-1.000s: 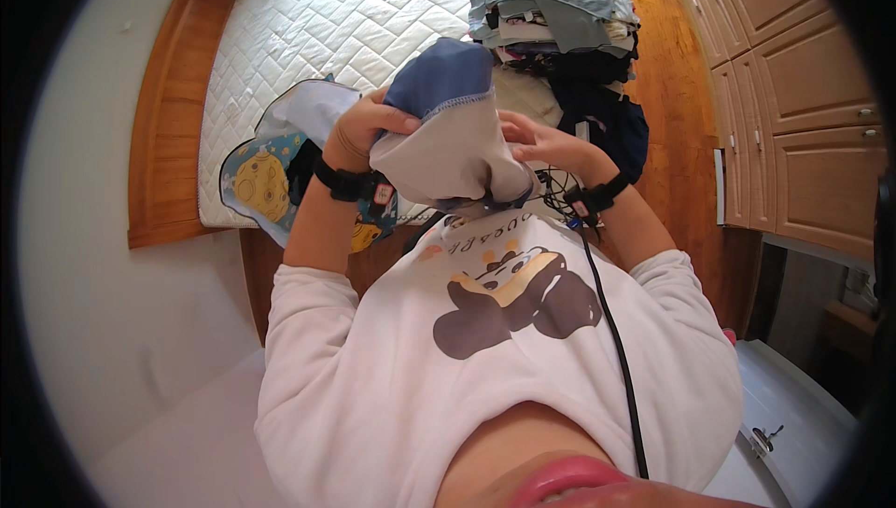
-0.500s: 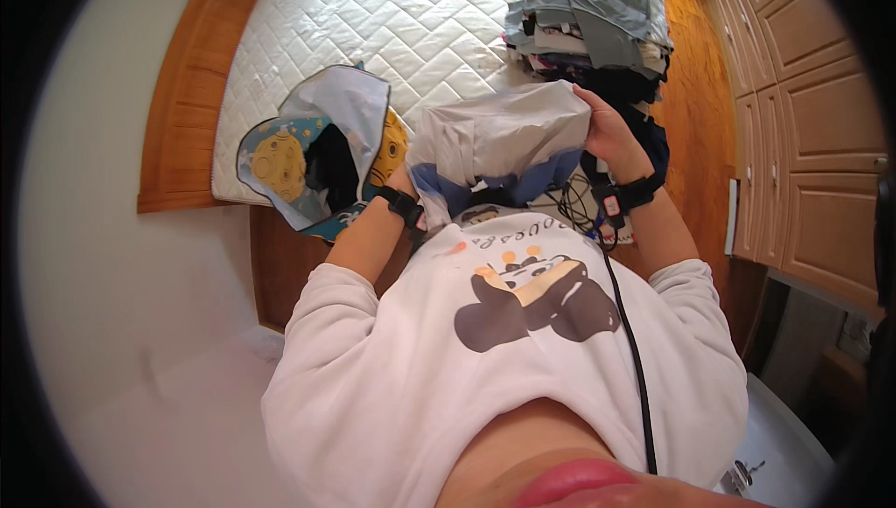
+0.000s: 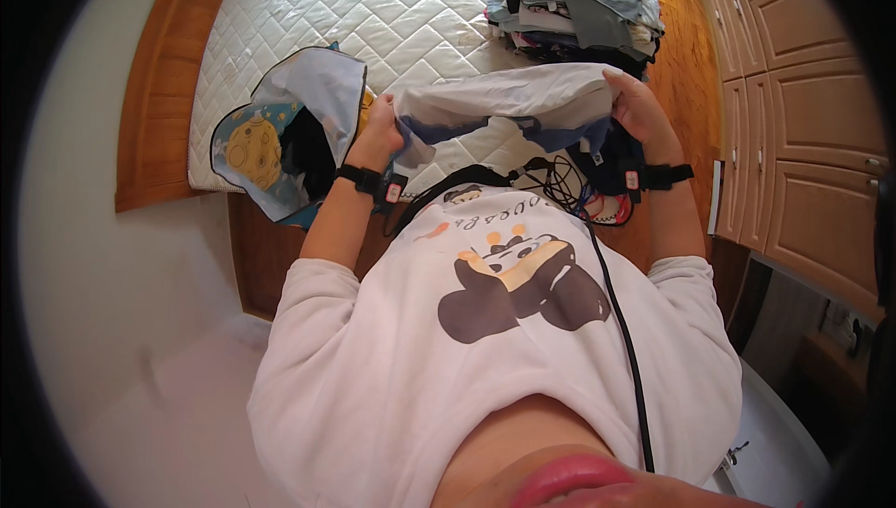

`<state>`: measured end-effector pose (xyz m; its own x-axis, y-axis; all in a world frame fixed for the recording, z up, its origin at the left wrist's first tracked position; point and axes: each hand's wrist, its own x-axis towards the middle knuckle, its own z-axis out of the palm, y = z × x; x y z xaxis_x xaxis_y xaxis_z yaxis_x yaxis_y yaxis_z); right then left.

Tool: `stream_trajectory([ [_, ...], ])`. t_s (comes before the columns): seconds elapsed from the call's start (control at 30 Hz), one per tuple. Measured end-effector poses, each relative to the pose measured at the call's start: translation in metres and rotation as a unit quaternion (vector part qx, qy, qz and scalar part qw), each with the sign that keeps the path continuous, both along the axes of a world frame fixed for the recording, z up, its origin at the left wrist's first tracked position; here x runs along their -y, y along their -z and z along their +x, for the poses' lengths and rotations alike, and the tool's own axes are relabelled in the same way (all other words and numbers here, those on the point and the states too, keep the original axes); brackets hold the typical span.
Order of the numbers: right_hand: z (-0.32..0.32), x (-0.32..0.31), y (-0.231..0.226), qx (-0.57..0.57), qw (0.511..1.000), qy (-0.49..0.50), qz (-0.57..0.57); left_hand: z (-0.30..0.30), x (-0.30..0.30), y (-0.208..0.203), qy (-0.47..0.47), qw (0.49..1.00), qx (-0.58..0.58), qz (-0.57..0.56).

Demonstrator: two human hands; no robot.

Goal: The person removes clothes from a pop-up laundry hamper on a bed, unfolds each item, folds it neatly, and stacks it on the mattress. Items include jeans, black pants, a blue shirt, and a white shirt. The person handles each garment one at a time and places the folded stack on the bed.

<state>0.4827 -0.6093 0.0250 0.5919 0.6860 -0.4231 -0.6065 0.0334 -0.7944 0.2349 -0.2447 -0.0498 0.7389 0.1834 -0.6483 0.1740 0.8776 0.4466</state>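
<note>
Stretched between my two hands, above the near edge of the mattress, is a light grey and blue garment [image 3: 504, 96]; its exact kind cannot be made out. My left hand [image 3: 379, 131] is closed on its left end, and my right hand [image 3: 640, 109] grips the upper right corner with the thumb on top. The cloth sags between them, with the blue part lowest. Just left of my left hand, an open teal fabric bag [image 3: 250, 155] with yellow cartoon prints stands at the mattress edge. Black cloth [image 3: 308, 149] lies inside it.
A tall stack of folded clothes [image 3: 579, 4] sits on the far right of the white quilted mattress [image 3: 373, 13]. Tangled black cables [image 3: 557, 177] lie below the garment. Wooden cabinets [image 3: 812, 116] line the right side. A black cable [image 3: 621, 321] runs down my shirt.
My hands have moved apart, drawing the garment wider and flatter. My left hand has come up and out from behind the cloth. The view has shifted slightly.
</note>
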Motion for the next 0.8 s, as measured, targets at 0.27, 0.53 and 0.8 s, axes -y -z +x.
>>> stream_trajectory([
  [0.27, 0.002, 0.016, -0.010, 0.374, 0.924, -0.048, -0.064, -0.016, 0.018, -0.060, 0.084, 0.818, 0.114, 0.557],
  [0.53, 0.038, 0.022, -0.011, 0.589, 0.773, -0.030, -0.236, -0.022, -0.013, -0.106, 0.043, 0.522, 0.002, 0.852],
  [0.8, 0.066, -0.049, 0.026, 0.334, 0.925, 0.050, -0.174, 0.048, -0.056, -0.050, -0.008, 0.845, 0.000, 0.535],
])
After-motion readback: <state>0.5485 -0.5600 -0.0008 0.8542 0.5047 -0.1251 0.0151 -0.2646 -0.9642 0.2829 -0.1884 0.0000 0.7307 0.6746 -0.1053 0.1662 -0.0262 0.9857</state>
